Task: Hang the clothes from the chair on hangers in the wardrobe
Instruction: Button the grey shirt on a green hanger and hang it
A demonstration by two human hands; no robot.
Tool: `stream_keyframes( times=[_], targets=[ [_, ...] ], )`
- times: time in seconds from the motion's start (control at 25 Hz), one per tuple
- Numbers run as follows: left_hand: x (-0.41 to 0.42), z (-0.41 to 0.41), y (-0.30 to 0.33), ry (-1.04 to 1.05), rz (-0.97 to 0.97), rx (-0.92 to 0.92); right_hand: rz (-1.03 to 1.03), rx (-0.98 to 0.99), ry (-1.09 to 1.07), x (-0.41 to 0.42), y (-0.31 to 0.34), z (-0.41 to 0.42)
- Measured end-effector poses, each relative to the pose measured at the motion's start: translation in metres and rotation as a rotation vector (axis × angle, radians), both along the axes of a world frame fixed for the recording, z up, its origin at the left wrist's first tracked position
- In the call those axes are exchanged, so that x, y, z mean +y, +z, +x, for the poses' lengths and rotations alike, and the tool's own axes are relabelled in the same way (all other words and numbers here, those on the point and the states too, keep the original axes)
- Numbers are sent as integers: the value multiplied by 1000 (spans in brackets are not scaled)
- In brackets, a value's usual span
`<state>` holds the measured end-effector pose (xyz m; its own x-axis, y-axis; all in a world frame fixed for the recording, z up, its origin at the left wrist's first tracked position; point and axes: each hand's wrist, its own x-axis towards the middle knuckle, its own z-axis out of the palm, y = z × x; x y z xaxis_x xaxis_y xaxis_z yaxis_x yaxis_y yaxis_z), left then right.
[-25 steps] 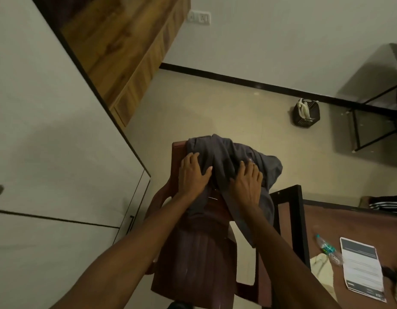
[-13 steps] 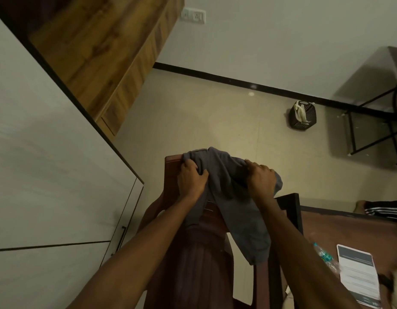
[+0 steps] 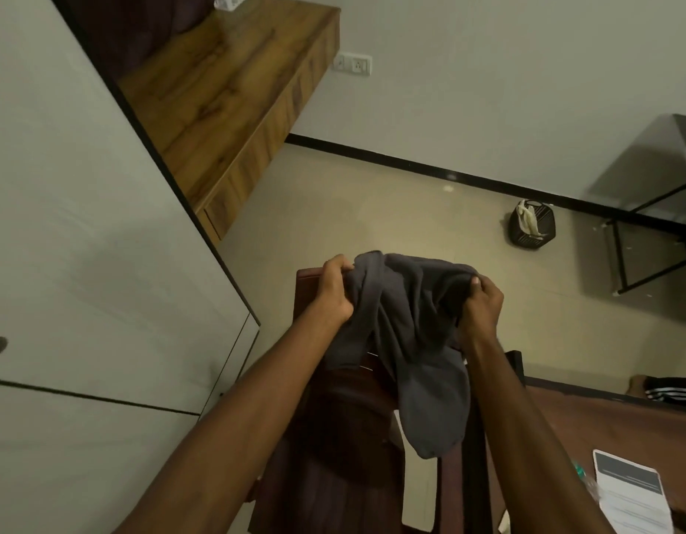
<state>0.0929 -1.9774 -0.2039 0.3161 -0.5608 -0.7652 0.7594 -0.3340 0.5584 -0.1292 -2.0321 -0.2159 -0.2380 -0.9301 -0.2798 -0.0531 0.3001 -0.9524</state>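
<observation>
Left hand [image 3: 333,292] and right hand [image 3: 482,308], fingers curled, each grip a bunched upper edge of the grey garment [image 3: 414,341], which hangs between them over the back of the dark red chair [image 3: 333,456]. Closed wardrobe door [image 3: 83,264] at left; wooden table [image 3: 603,425] at right.

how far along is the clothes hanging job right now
Very early. Nothing looks hung yet: no hanger is in view and the wardrobe doors appear closed. In hand: the left hand and right hand each have a grip on the grey garment, bunched above the chair back, its lower end hanging over the seat. Left: fetch a hanger, put the garment on it, hang it inside.
</observation>
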Motion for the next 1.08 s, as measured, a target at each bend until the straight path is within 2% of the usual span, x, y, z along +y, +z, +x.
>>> stream_keyframes(
  times=[0.12,0.24,0.44,0.56,0.68,0.76,0.92,1.08],
  targets=[
    [13,-13,22,-170,31,92,-50,-172,-23,7,29,-14],
    [37,-36,34,-287,-86,123,-116,-347,0,14,59,-35],
    [72,-91,73,-289,-339,66,-302,-754,164,30,116,-80],
    [91,-116,98,-253,-415,-6,-283,-984,248,36,145,-98],
    [119,-133,111,-220,-541,64,-242,-1173,285,54,174,-112],
    [143,-142,120,-207,-552,92,-189,-1257,302,70,187,-114],
    [191,-145,121,-103,-533,-91,-75,-1325,358,110,205,-100],
    [254,-131,121,38,-544,-168,-4,-1382,475,159,227,-67]
  ],
)
